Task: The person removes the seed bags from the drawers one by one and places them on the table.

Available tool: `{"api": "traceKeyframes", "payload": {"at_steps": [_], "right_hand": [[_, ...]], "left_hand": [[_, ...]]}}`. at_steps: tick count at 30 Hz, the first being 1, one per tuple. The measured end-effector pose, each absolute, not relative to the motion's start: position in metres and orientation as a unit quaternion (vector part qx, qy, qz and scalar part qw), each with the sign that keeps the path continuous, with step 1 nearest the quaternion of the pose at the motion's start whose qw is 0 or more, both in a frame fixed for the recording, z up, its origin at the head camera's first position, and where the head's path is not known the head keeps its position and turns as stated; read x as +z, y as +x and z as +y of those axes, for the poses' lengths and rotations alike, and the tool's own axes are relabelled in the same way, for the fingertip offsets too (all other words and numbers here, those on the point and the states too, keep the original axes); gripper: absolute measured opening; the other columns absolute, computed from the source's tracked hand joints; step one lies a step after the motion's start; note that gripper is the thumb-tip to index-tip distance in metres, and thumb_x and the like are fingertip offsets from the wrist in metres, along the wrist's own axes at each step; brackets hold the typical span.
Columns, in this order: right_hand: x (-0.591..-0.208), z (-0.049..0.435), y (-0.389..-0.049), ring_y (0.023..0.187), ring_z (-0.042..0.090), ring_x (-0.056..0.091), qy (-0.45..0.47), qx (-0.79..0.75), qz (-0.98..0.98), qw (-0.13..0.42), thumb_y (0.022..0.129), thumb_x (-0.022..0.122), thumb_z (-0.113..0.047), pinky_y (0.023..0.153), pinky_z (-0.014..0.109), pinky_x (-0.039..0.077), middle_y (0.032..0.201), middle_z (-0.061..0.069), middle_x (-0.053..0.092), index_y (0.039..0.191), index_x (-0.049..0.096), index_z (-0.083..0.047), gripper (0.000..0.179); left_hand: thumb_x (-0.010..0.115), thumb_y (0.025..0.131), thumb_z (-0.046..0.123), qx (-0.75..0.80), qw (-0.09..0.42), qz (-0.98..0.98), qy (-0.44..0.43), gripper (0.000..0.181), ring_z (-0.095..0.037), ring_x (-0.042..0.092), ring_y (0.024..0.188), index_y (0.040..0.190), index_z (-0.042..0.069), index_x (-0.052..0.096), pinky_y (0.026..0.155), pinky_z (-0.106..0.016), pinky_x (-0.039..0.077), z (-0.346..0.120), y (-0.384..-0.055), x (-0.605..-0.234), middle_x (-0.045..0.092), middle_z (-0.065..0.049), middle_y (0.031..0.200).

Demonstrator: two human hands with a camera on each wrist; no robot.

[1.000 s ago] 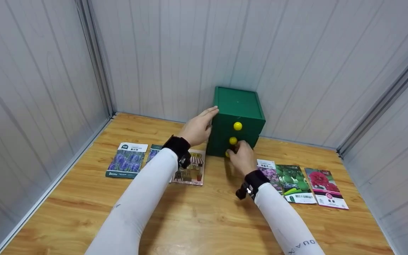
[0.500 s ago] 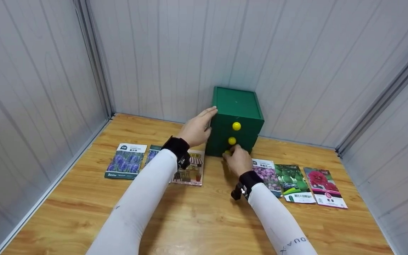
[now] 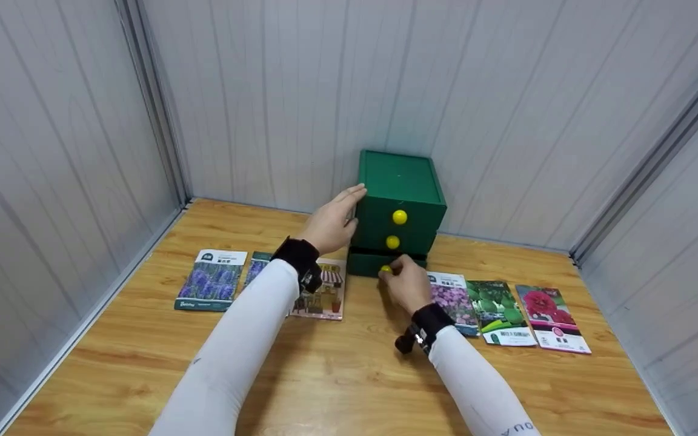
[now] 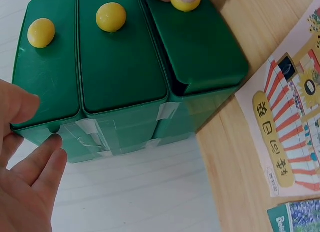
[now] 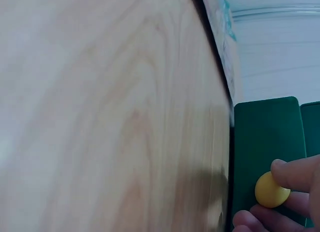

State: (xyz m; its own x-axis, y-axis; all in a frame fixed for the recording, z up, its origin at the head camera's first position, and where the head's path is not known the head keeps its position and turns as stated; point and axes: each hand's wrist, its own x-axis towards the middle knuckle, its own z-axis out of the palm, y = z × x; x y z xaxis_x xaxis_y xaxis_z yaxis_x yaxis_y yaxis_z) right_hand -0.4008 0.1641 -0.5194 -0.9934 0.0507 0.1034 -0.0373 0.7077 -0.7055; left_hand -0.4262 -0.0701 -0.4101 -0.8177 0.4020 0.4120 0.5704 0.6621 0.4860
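A green drawer box (image 3: 403,175) with three drawers, each bearing a round yellow knob, stands against the back wall. Its bottom drawer (image 3: 364,263) juts out a little, and a dark gap shows above its front. My right hand (image 3: 408,283) pinches the bottom yellow knob (image 5: 271,190) between thumb and fingers. Against the box's left side rests my left hand (image 3: 329,225), fingers extended; in the left wrist view its fingertips (image 4: 54,159) lie by the box's side near the top drawer (image 4: 45,77). The upper two drawers sit flush.
Left of the box lie a lavender seed packet (image 3: 212,280), a second purple one (image 3: 258,263) partly behind my left arm, and a shopfront-patterned packet (image 3: 328,290). To the right are a pink-flower packet (image 3: 455,300), a green-fruit packet (image 3: 500,309) and a red-flower packet (image 3: 552,315).
My right hand has taken hold of the bottom knob, and the bottom drawer has slid slightly out toward me. My left hand has stayed against the box.
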Motion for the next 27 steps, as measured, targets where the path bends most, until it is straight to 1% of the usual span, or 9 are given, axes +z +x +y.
{"api": "traceKeyframes", "payload": {"at_steps": [4, 11, 14, 17, 20, 21, 24, 26, 27], "right_hand": [[-0.523, 0.16, -0.393, 0.101, 0.026, 0.069, -0.004, 0.405, -0.912, 0.072, 0.104, 0.082, -0.027, 0.091, 0.045, 0.059, 0.11, 0.007, 0.075, 0.118, 0.073, -0.012, 0.022], [-0.525, 0.152, -0.38, 0.101, 0.026, 0.069, 0.005, 0.433, -0.898, 0.08, 0.102, 0.085, -0.025, 0.092, 0.046, 0.059, 0.108, 0.007, 0.075, 0.117, 0.075, -0.01, 0.024], [-0.525, 0.15, -0.375, 0.1, 0.026, 0.069, 0.011, 0.435, -0.896, 0.085, 0.101, 0.086, -0.026, 0.091, 0.046, 0.059, 0.108, 0.007, 0.075, 0.117, 0.076, -0.01, 0.025], [-0.526, 0.149, -0.37, 0.098, 0.025, 0.07, 0.009, 0.43, -0.898, 0.088, 0.1, 0.086, -0.027, 0.09, 0.046, 0.059, 0.107, 0.006, 0.076, 0.117, 0.076, -0.01, 0.025], [-0.526, 0.15, -0.364, 0.096, 0.024, 0.07, 0.008, 0.423, -0.902, 0.086, 0.1, 0.086, -0.026, 0.088, 0.045, 0.06, 0.105, 0.005, 0.076, 0.116, 0.077, -0.011, 0.024], [-0.526, 0.151, -0.362, 0.095, 0.023, 0.071, 0.008, 0.422, -0.903, 0.084, 0.1, 0.086, -0.026, 0.087, 0.045, 0.06, 0.105, 0.005, 0.076, 0.116, 0.077, -0.011, 0.024], [-0.524, 0.154, -0.356, 0.092, 0.022, 0.07, 0.01, 0.422, -0.904, 0.075, 0.1, 0.086, -0.026, 0.084, 0.044, 0.06, 0.103, 0.004, 0.076, 0.115, 0.077, -0.012, 0.022], [-0.522, 0.155, -0.353, 0.09, 0.021, 0.07, 0.01, 0.418, -0.906, 0.07, 0.099, 0.087, -0.026, 0.083, 0.043, 0.059, 0.102, 0.003, 0.075, 0.114, 0.077, -0.012, 0.022], [-0.521, 0.156, -0.351, 0.089, 0.021, 0.07, 0.008, 0.416, -0.907, 0.067, 0.099, 0.087, -0.026, 0.082, 0.043, 0.059, 0.101, 0.003, 0.075, 0.114, 0.077, -0.013, 0.022]], "left_hand": [[0.063, 0.112, 0.004, -0.318, 0.142, -0.898, -0.27, 0.066, -0.028, 0.069, 0.13, 0.173, 0.009, 0.039, 0.112, -0.04, 0.055, -0.076, -0.426, -0.412, 0.033, -0.004, 0.181], [0.062, 0.112, 0.002, -0.326, 0.143, -0.899, -0.256, 0.066, -0.026, 0.066, 0.137, 0.173, 0.01, 0.039, 0.118, -0.038, 0.051, -0.085, -0.424, -0.414, 0.032, -0.002, 0.181], [0.061, 0.112, 0.002, -0.328, 0.143, -0.898, -0.255, 0.066, -0.026, 0.073, 0.111, 0.173, 0.01, 0.039, 0.107, -0.037, 0.056, -0.087, -0.423, -0.414, 0.032, -0.002, 0.181], [0.06, 0.112, 0.002, -0.325, 0.142, -0.899, -0.258, 0.065, -0.025, 0.067, 0.085, 0.173, 0.01, 0.039, 0.093, -0.037, 0.056, -0.088, -0.424, -0.414, 0.032, -0.002, 0.182], [0.06, 0.112, 0.001, -0.324, 0.143, -0.898, -0.259, 0.065, -0.024, 0.065, 0.08, 0.173, 0.011, 0.039, 0.089, -0.036, 0.055, -0.087, -0.423, -0.415, 0.032, -0.001, 0.182], [0.06, 0.111, 0.001, -0.324, 0.145, -0.898, -0.26, 0.066, -0.025, 0.067, 0.084, 0.173, 0.011, 0.039, 0.089, -0.036, 0.055, -0.087, -0.423, -0.416, 0.032, -0.002, 0.182], [0.06, 0.111, 0.0, -0.328, 0.148, -0.895, -0.263, 0.066, -0.026, 0.073, 0.114, 0.173, 0.01, 0.039, 0.103, -0.036, 0.056, -0.086, -0.423, -0.416, 0.033, -0.003, 0.181], [0.06, 0.111, -0.001, -0.33, 0.149, -0.893, -0.267, 0.066, -0.028, 0.067, 0.134, 0.172, 0.009, 0.04, 0.113, -0.038, 0.054, -0.086, -0.423, -0.415, 0.033, -0.003, 0.181], [0.06, 0.111, -0.001, -0.33, 0.148, -0.893, -0.269, 0.065, -0.027, 0.061, 0.144, 0.172, 0.008, 0.039, 0.118, -0.038, 0.051, -0.085, -0.423, -0.415, 0.033, -0.004, 0.181]]}}
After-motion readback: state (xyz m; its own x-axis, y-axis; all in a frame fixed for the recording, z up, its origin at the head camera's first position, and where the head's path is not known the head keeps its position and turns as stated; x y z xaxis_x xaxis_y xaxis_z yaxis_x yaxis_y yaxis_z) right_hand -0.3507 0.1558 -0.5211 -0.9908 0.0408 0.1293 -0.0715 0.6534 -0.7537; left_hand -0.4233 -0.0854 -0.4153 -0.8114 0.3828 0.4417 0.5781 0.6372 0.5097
